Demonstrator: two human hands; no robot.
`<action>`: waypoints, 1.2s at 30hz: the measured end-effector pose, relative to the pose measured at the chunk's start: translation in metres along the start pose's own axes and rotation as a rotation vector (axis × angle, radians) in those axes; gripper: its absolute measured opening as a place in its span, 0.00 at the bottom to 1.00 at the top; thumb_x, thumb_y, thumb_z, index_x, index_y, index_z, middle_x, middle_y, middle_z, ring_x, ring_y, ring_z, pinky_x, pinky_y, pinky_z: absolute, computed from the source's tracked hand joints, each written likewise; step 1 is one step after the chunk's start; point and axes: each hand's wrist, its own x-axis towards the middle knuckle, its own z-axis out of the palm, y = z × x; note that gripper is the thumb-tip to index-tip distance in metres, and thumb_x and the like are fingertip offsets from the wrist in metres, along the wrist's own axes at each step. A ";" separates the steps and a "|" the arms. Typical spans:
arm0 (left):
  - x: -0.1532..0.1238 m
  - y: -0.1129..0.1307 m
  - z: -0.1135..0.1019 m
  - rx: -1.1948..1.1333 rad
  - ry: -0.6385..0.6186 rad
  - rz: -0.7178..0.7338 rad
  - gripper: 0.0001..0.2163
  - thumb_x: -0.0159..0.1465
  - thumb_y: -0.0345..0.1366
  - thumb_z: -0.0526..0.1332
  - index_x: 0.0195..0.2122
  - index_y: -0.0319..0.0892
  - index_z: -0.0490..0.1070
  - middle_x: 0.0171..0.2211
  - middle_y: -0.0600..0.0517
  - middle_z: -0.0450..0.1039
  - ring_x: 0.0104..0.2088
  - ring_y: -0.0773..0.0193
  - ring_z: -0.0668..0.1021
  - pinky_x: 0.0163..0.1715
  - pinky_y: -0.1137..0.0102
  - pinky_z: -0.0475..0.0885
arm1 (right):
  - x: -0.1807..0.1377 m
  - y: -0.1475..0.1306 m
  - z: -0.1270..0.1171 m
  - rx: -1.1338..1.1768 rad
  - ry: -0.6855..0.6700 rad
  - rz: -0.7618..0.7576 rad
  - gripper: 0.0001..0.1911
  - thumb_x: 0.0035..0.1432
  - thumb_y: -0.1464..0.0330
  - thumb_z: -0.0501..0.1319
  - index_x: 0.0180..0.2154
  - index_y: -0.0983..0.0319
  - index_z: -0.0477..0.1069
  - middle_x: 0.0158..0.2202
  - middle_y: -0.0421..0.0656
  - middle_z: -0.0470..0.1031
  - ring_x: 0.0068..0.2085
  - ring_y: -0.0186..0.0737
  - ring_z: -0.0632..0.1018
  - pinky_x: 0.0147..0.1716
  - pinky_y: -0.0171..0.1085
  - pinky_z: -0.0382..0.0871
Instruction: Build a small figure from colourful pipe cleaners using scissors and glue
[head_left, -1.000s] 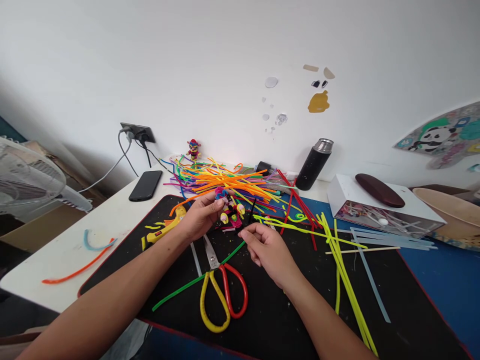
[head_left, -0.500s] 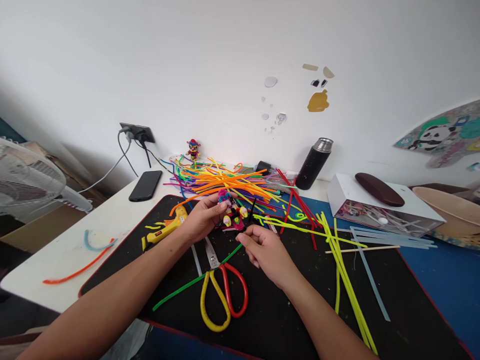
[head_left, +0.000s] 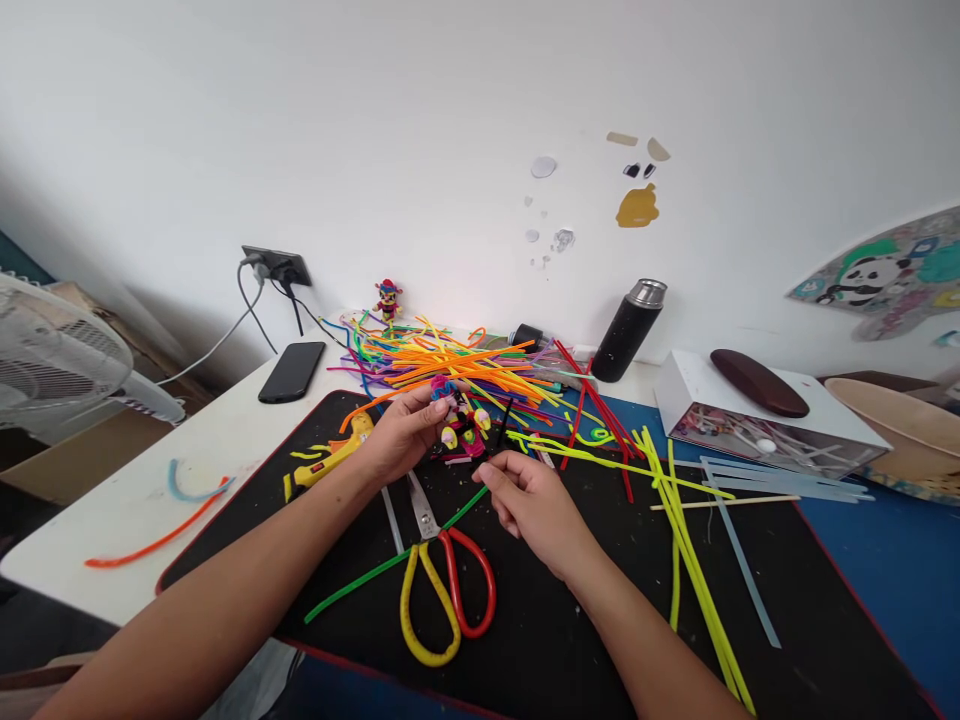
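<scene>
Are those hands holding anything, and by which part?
The left grip holds a small toy figure by its pink-and-blue end. The right grip seems to pinch a black stem; exactly where is unclear.

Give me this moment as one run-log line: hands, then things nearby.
left hand: holding small figure | right hand: apparently pinching black stem | on dark mat: scissors, yellow glue gun, green stem

A black rectangular smartphone lies on the white tabletop; a black cylindrical flask (its top silvery) stands near the white wall.
</scene>
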 end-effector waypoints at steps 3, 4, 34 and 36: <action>0.000 0.003 0.000 -0.009 -0.002 0.019 0.18 0.54 0.35 0.80 0.45 0.37 0.84 0.31 0.52 0.78 0.27 0.70 0.75 0.22 0.78 0.71 | -0.001 -0.002 0.000 0.023 0.013 -0.006 0.25 0.60 0.45 0.65 0.37 0.61 0.74 0.18 0.31 0.61 0.18 0.29 0.61 0.18 0.31 0.54; 0.000 0.003 0.000 -0.004 -0.003 0.017 0.18 0.54 0.35 0.80 0.45 0.37 0.84 0.31 0.51 0.78 0.28 0.70 0.76 0.23 0.77 0.72 | -0.001 -0.003 0.000 0.030 0.017 -0.008 0.26 0.60 0.44 0.65 0.37 0.61 0.74 0.18 0.31 0.61 0.18 0.29 0.61 0.18 0.31 0.53; -0.003 0.001 -0.003 0.051 -0.073 -0.013 0.20 0.54 0.40 0.80 0.46 0.39 0.85 0.36 0.47 0.83 0.35 0.62 0.83 0.37 0.72 0.78 | 0.002 0.001 -0.002 0.082 0.032 0.007 0.27 0.60 0.43 0.65 0.33 0.60 0.68 0.18 0.31 0.62 0.17 0.27 0.60 0.19 0.32 0.47; -0.002 0.001 -0.004 0.050 -0.070 -0.004 0.20 0.54 0.40 0.80 0.46 0.39 0.85 0.36 0.46 0.83 0.36 0.61 0.83 0.38 0.71 0.78 | 0.002 0.001 -0.002 0.081 0.033 0.012 0.27 0.60 0.43 0.65 0.33 0.60 0.68 0.18 0.31 0.62 0.17 0.27 0.60 0.19 0.32 0.47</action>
